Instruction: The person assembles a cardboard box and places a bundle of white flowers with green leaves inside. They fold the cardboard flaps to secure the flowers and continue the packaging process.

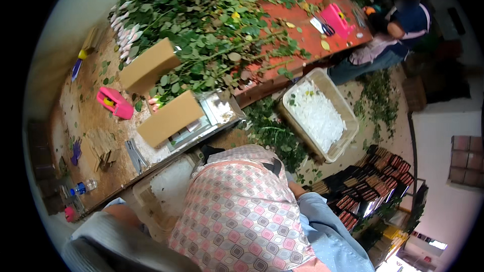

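Note:
Both my hands are out of view; only my sleeves and parts of my forearms show, on either side of a patterned apron [242, 207]. Before me, two upright brown cardboard pieces [170, 119] stand at the table's edge, with a few pink rose heads [154, 102] between them. Leafy rose stems [204, 60] spread out from there across the red tabletop [280, 17]. A pink tape dispenser [117, 104] rests left of the cardboard. Nearer me lies a grey metal stapler [135, 156], beside a pile of cut cardboard pieces [101, 149].
A purple glove [76, 152] and a plastic bottle [85, 187] lie at the left. A plastic crate of white scraps [285, 107] stands right of the table, by fallen leaves. A co-worker [401, 34] stands behind it, near scissors [326, 27] and another pink dispenser [336, 20].

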Motion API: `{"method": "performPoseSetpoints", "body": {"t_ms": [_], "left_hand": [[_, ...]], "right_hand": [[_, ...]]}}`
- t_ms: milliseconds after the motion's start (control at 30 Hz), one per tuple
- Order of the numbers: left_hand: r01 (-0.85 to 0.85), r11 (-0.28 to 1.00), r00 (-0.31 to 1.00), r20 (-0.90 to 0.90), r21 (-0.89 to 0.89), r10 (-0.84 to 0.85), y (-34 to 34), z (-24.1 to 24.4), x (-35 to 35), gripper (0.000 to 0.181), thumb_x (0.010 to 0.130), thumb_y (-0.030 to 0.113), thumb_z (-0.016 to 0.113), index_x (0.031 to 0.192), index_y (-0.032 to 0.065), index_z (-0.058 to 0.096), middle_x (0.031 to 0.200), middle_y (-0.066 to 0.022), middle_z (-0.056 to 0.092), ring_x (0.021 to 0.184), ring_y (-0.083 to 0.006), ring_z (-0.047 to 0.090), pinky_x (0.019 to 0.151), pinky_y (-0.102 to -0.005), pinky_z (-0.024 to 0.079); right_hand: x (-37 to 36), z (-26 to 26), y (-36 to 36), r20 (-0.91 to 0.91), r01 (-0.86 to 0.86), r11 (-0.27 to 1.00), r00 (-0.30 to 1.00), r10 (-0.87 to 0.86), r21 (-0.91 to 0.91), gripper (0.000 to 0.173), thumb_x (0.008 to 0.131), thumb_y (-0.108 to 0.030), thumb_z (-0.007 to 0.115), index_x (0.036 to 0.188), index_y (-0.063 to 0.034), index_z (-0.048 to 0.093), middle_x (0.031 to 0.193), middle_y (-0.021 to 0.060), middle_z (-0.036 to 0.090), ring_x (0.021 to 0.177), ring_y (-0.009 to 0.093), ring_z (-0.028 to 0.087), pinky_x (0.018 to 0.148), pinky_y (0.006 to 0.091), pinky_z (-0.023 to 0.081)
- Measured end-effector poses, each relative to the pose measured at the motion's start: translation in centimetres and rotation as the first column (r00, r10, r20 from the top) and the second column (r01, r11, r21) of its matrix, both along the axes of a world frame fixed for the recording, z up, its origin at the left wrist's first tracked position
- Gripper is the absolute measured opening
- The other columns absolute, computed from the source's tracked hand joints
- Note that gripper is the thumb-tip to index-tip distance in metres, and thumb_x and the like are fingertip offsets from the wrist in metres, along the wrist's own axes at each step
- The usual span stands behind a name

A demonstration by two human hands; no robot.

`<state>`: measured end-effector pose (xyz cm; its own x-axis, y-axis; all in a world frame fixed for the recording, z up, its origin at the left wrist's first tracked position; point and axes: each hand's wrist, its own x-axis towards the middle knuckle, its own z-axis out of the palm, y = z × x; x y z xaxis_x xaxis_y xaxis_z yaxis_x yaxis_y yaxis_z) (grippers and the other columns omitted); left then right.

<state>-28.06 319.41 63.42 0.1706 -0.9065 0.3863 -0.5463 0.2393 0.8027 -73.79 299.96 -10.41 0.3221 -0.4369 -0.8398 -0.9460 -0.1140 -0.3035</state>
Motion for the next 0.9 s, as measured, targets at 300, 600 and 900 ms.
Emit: {"method": "performPoseSetpoints", "body": {"t_ms": [300, 600, 900], "left_hand": [[0.128, 0.990, 0.987, -0.087, -0.060, -0.133, -10.1, -3.6, -5.0, 0.035, 0.092, 0.023, 0.059, 0.123, 0.0071, 0.060, 0.084, -0.0085, 0.059, 0.071, -0.0216, 0.057, 0.065, -0.0340, 0.046], [0.109, 0.989, 0.985, -0.122, -0.099, -0.121, -12.0, -3.2, -5.7, 0.039, 0.095, 0.025, 0.059, 0.131, 0.0104, 0.059, 0.082, -0.0068, 0.057, 0.067, -0.0208, 0.054, 0.062, -0.0322, 0.044], [0.048, 0.993, 0.989, -0.132, -0.110, -0.062, -13.0, -4.1, -5.2, 0.043, 0.098, 0.027, 0.058, 0.139, 0.0136, 0.058, 0.079, -0.0050, 0.055, 0.064, -0.0201, 0.052, 0.060, -0.0305, 0.042]], "right_hand": [[-2.5, 1.4, -5.7, 0.165, 0.297, 0.952, 0.937, -0.307, 0.078, 0.038, 0.091, -0.033, 0.067, 0.115, -0.0033, 0.074, 0.109, 0.0191, 0.075, 0.095, 0.026, 0.071, 0.085, 0.0396, 0.053], [1.7, 4.0, -9.4, 0.177, 0.069, 0.991, 0.980, -0.088, 0.114, 0.046, 0.093, -0.044, 0.057, 0.123, -0.0114, 0.069, 0.120, 0.0199, 0.070, 0.113, 0.041, 0.065, 0.095, 0.0429, 0.052], [9.2, 8.0, -11.5, 0.007, -0.090, 0.992, 0.996, 0.091, -0.084, 0.038, 0.090, -0.040, 0.061, 0.103, -0.0067, 0.075, 0.108, 0.0233, 0.072, 0.107, 0.040, 0.068, 0.092, 0.0443, 0.053]]}}
